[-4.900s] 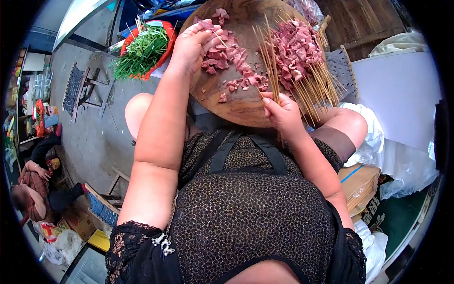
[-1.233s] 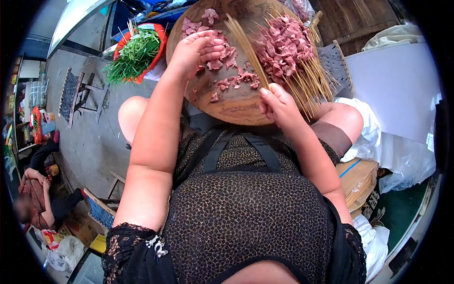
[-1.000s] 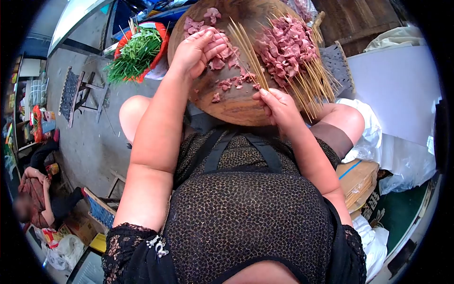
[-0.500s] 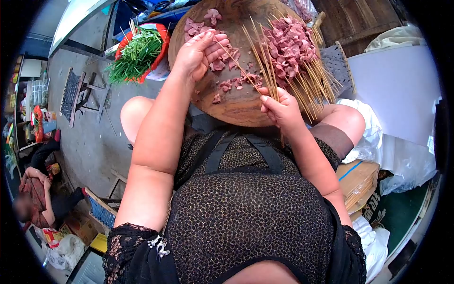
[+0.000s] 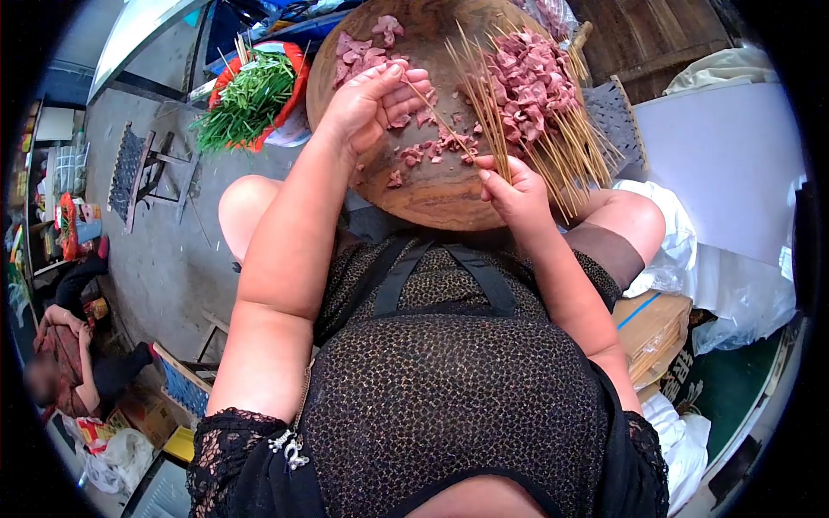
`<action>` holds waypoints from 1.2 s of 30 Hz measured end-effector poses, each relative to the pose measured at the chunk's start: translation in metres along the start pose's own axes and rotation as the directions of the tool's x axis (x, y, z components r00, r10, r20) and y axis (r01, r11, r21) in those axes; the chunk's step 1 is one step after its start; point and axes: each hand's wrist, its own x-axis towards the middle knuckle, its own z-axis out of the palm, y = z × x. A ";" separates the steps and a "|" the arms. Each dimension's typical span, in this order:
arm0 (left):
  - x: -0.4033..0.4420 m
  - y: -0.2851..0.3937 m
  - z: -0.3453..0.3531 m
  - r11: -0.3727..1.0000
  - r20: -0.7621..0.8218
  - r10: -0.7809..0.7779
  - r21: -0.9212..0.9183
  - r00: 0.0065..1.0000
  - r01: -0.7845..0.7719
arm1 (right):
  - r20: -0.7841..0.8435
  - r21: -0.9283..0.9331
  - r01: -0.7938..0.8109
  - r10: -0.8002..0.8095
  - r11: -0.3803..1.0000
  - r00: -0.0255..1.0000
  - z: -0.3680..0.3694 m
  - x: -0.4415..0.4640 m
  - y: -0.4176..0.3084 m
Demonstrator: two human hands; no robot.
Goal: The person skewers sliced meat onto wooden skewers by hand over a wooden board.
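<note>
My right hand [image 5: 515,192] is closed round several thin wooden skewers [image 5: 494,121]. One single skewer [image 5: 449,129] slants from its thumb and forefinger up to my left hand [image 5: 380,99]. There the palm faces up, with thumb and forefinger pinched at the skewer's upper end; what they pinch is too small to tell. Under both hands is a round wooden board [image 5: 432,194]. Loose pink meat pieces [image 5: 354,56] and smaller scraps [image 5: 413,155] lie on it. Beside my right hand rests a pile of skewered meat [image 5: 531,86], its bare sticks [image 5: 574,164] fanned towards me.
A red-lined container of green stalks [image 5: 250,99] stands left of the board. Woven stools [image 5: 134,177] are on the floor further left, and a seated person [image 5: 65,354] is at the lower left. Right of the board are a pale panel [image 5: 717,164] and cardboard [image 5: 652,332].
My right hand has fanned out its tight skewer bundle and singled out one skewer, whose upper end now meets my left hand. Over the last half second my left hand shifted slightly right.
</note>
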 end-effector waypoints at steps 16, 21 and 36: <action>-0.020 -0.048 0.026 0.953 0.143 -0.286 0.148 0.948 0.265 | -0.011 0.135 0.078 -0.077 0.988 0.997 0.013 0.014 0.004; -0.027 -0.052 0.031 0.897 0.128 -0.330 0.351 0.935 0.268 | 0.004 0.192 0.061 -0.063 0.980 0.998 0.009 0.017 0.013; -0.002 0.001 -0.015 -0.297 0.200 0.249 0.947 0.947 -0.122 | -0.048 0.088 0.041 -0.037 0.995 0.998 0.005 0.002 -0.007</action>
